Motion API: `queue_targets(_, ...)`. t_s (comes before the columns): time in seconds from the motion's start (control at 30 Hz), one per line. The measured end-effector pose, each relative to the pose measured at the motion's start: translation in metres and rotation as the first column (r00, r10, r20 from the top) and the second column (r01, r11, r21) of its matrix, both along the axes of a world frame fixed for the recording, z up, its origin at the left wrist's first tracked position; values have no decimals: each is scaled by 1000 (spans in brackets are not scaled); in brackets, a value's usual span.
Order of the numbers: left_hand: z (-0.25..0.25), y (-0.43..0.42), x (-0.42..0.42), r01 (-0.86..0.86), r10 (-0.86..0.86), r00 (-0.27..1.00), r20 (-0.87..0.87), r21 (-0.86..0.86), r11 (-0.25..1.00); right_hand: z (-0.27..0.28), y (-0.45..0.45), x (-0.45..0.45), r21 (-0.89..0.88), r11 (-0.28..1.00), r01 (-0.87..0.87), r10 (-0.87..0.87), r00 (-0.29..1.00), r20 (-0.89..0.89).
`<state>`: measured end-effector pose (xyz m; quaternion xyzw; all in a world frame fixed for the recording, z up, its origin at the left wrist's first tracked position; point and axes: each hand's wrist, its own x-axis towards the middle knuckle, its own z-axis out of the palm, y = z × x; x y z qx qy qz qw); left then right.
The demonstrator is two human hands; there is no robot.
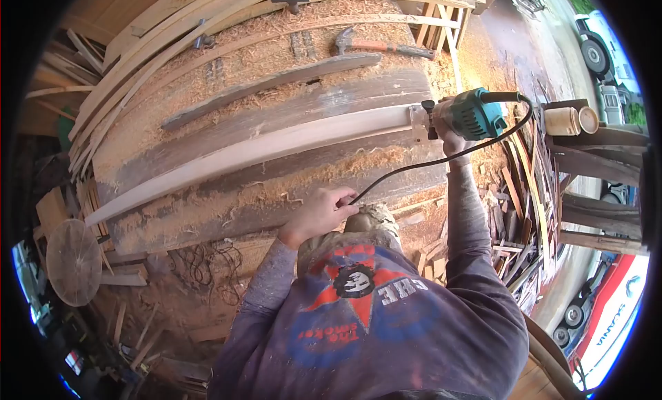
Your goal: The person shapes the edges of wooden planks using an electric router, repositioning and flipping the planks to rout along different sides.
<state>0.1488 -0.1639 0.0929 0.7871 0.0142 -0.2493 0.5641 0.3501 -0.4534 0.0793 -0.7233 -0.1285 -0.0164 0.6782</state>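
A teal power tool (472,115) with a clear base plate rests at the right end of a long pale wooden board (276,143). My right hand (448,127) is wrapped round the tool's front part, near its black knob. The tool's black cord (420,165) loops from its rear down to my left hand (324,212), whose thumb and fingers pinch it in front of my body. The board lies across the dark workbench (276,171), its narrow end at the lower left.
On the shavings-covered bench lie a claw hammer (386,47), a dark wooden strip (269,88) and other tools near the far edge. Long strips (131,83) are stacked at the left. Scrap wood (514,214) is heaped at the right; a round mesh guard (74,262) stands lower left.
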Motion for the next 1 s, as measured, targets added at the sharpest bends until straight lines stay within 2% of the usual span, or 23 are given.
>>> queue_targets(0.07,-1,4,-17,-56,56,998,37,1,998,-5,18,-8,9,999,-34,34,999,-39)
queue_targets(0.17,5,20,-39,-28,30,999,-36,64,998,18,75,-29,-121,989,-81,97,986,134)
queue_targets(0.2,1,26,-48,-29,32,999,-33,69,997,-11,80,-23,-420,906,-52,133,977,165)
queue_targets(0.23,-5,33,-57,-38,39,999,-14,61,997,-14,102,-35,-83,989,-126,132,989,71)
queue_targets(0.3,-7,48,-76,-55,55,998,9,57,997,-2,143,-52,-272,959,-76,128,975,181)
queue_targets(0.33,-1,56,-84,-66,69,997,-23,102,993,3,162,-62,-414,910,-4,156,930,334)
queue_targets(0.4,2,73,-102,-80,88,995,-46,150,985,13,202,-83,-438,899,5,165,922,351)
queue_targets(0.47,-1,85,-129,-305,304,952,11,19,952,-13,228,-91,-533,846,18,322,779,537)
queue_targets(0.5,1,93,-140,-301,301,954,14,17,953,-16,245,-101,-451,890,-66,308,816,488)
queue_targets(0.53,4,103,-151,-283,288,957,-30,114,952,-17,262,-111,-353,925,-141,297,848,439)
queue_targets(0.57,5,113,-162,-257,276,958,-71,208,944,-12,290,-128,-9,974,-226,225,963,147)
queue_targets(0.6,-2,120,-176,-244,261,963,-64,202,949,-11,306,-137,-27,969,-247,248,961,119)
queue_targets(0.63,-15,127,-193,-341,351,933,-72,128,931,-10,322,-143,-44,963,-266,269,959,92)
queue_targets(0.67,-22,132,-206,-433,436,896,-89,54,900,-4,350,-157,-30,972,-232,234,957,169)
queue_targets(0.7,-18,137,-213,-402,404,911,-77,46,915,4,376,-170,-15,983,-183,181,951,251)
queue_targets(0.77,-7,144,-228,-581,587,802,-111,83,810,10,404,-184,-39,970,-239,240,931,274)
queue_targets(0.83,-11,151,-237,-580,585,804,-105,76,811,10,427,-190,-105,964,-242,264,888,376)
queue_targets(0.9,-24,156,-242,-620,632,773,-57,145,771,10,430,-193,-43,969,-242,241,901,361)
queue_targets(0.93,-14,156,-236,-642,648,754,-105,87,762,9,427,-192,-24,976,-217,209,893,399)
queue_targets(1.0,-9,155,-227,-615,621,780,-79,89,784,7,411,-189,-74,981,-181,196,907,372)
